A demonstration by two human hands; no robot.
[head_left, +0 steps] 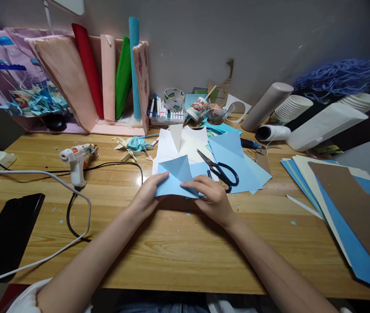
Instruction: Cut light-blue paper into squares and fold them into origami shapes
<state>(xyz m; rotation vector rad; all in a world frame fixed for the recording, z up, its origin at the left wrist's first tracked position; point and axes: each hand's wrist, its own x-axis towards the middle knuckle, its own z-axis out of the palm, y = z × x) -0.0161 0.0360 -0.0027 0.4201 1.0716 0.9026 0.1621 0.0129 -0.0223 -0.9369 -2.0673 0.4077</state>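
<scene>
A light blue sheet of paper (173, 179) with fold creases is held between both hands above the table. My left hand (148, 194) pinches its left edge, thumb on top. My right hand (213, 198) grips the right side, with fingers lying across the paper. Just beyond my right hand lie black-handled scissors (222, 173), blades pointing up and left. They rest on blue paper sheets (233, 152). White paper (166, 145) lies behind the held sheet, with a folded piece (176, 137) standing on it.
A glue gun (76, 163) and its cables stand at left, near a black phone-like slab (8, 232). Folded paper pieces (135, 145) lie mid-table. Markers (167, 108), paper rolls (87, 69) and cups (291, 109) line the back. Stacked coloured sheets (344, 208) lie at right.
</scene>
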